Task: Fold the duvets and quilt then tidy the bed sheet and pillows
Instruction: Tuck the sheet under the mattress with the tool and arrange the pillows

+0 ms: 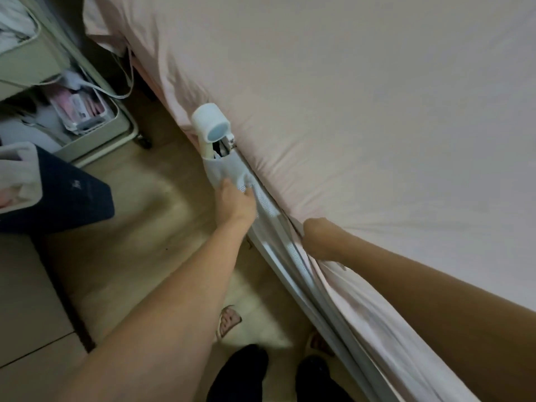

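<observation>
Bed sheet [362, 111] edge hides right hand [314, 236] fingers; left hand [235, 198] grips mesh rail [278, 227]

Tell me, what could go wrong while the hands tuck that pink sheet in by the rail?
The right hand is pushed down between the pink bed sheet and the grey mesh bed rail, so its fingers could get pinched there. The left hand grips the rail's mesh; a hard pull might strain the white rail joint. Tugging could also wrinkle the sheet.

No readable text anywhere; only a faint, illegible pale mark on the navy bag [72, 195].
</observation>
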The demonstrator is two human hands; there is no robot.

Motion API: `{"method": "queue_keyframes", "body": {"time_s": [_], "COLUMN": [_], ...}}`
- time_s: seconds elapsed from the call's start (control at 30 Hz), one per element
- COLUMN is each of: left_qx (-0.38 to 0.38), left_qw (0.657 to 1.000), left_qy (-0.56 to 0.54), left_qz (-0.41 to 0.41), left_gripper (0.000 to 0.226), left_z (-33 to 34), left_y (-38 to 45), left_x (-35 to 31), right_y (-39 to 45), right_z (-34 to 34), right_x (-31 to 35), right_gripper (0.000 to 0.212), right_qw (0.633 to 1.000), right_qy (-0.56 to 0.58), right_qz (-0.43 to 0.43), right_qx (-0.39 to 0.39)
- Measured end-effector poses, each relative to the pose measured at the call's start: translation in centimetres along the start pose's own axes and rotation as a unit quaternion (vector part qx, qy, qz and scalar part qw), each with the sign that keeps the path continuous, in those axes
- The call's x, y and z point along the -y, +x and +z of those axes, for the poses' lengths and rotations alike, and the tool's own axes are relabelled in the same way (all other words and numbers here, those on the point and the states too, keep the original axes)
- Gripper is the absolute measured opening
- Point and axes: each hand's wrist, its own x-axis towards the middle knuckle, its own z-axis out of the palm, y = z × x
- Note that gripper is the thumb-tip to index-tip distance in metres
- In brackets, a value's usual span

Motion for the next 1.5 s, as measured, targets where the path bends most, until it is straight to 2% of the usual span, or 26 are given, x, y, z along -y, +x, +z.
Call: {"method": "queue_keyframes", "body": {"time_s": [0.07, 0.1, 0.17, 0.23, 0.33, 0.4, 0.47, 0.63, 0.7, 0.8, 0.93, 1.13, 1.2, 1.3, 1.33, 1.4, 1.47, 1.5], "left_qx": [0.105, 0.142, 0.199, 0.228, 0.224, 0.178, 0.137, 0.126, 0.132, 0.149, 0.178, 0.199, 0.203, 0.186, 0.196, 0.241, 0.263, 0.268], "left_qw": [0.993, 0.987, 0.976, 0.967, 0.953, 0.960, 0.956, 0.926, 0.928, 0.930, 0.922, 0.915, 0.919, 0.930, 0.926, 0.896, 0.873, 0.870], "left_qy": [0.049, 0.062, 0.059, 0.012, -0.119, -0.142, -0.191, -0.279, -0.277, -0.269, -0.279, -0.265, -0.254, -0.245, -0.252, -0.298, -0.326, -0.324], "left_qz": [-0.016, -0.030, -0.072, -0.115, -0.167, -0.163, -0.176, -0.222, -0.213, -0.201, -0.203, -0.230, -0.223, -0.203, -0.200, -0.223, -0.248, -0.256], "left_gripper": [0.039, 0.038, 0.038, 0.038, 0.022, 0.016, 0.017, 0.029, 0.026, 0.004, 0.021, 0.021, 0.002, 0.033, 0.034, 0.025, 0.012, 0.009], "left_z": [2.7, 4.0, 6.8, 9.6, 12.9, 14.4, 15.3, 15.6, 15.8, 17.1, 18.1, 19.4, 20.0, 19.9, 20.2, 20.0, 19.7, 19.4], "left_y": [-3.0, -4.4, -6.9, -9.3, -12.9, -14.6, -15.6, -16.9, -17.9, -17.8, -17.6, -20.6, -20.5, -20.3, -20.5, -21.5, -22.3, -22.9], "left_x": [1.7, 2.5, 3.4, 3.8, 3.7, 3.8, 4.0, 4.1, 4.4, 5.7, 6.7, 7.1, 6.8, 5.9, 5.9, 5.6, 5.6, 5.4], "right_y": [-2.0, -3.1, -4.7, -5.5, -6.4, -7.3, -8.1, -7.8, -6.6, -4.3, -4.0, -7.1, -5.2, -4.8, -5.4, -7.4, -8.8, -8.8], "right_z": [1.0, 1.6, 3.0, 4.4, 5.5, 6.3, 7.3, 6.9, 7.0, 7.6, 8.3, 10.8, 11.1, 11.3, 11.8, 12.6, 13.2, 13.5], "right_x": [-1.0, -1.4, -2.3, -3.1, -4.3, -5.7, -7.0, -7.2, -6.7, -6.4, -6.8, -8.6, -8.0, -7.4, -7.8, -9.0, -10.3, -10.6], "right_gripper": [0.011, 0.014, 0.016, 0.017, 0.018, 0.018, 0.018, 0.026, 0.029, 0.029, 0.030, 0.028, 0.030, 0.030, 0.030, 0.023, 0.004, 0.007], "right_qw": [0.999, 0.996, 0.987, 0.985, 0.985, 0.982, 0.981, 0.983, 0.986, 0.990, 0.990, 0.997, 0.996, 0.995, 0.994, 0.995, 0.997, 0.998], "right_qy": [-0.008, -0.033, -0.082, -0.051, 0.053, 0.083, 0.096, 0.112, 0.107, 0.096, 0.097, 0.013, 0.025, -0.008, -0.029, -0.072, -0.070, -0.066], "right_qz": [0.012, 0.016, 0.001, -0.024, -0.054, -0.075, -0.083, -0.059, -0.057, -0.052, -0.045, -0.036, -0.032, -0.040, -0.049, -0.042, -0.015, -0.007], "right_qx": [-0.041, -0.076, -0.136, -0.161, -0.157, -0.152, -0.148, -0.132, -0.116, -0.088, -0.091, -0.072, -0.079, -0.094, -0.089, -0.046, -0.016, -0.015]}}
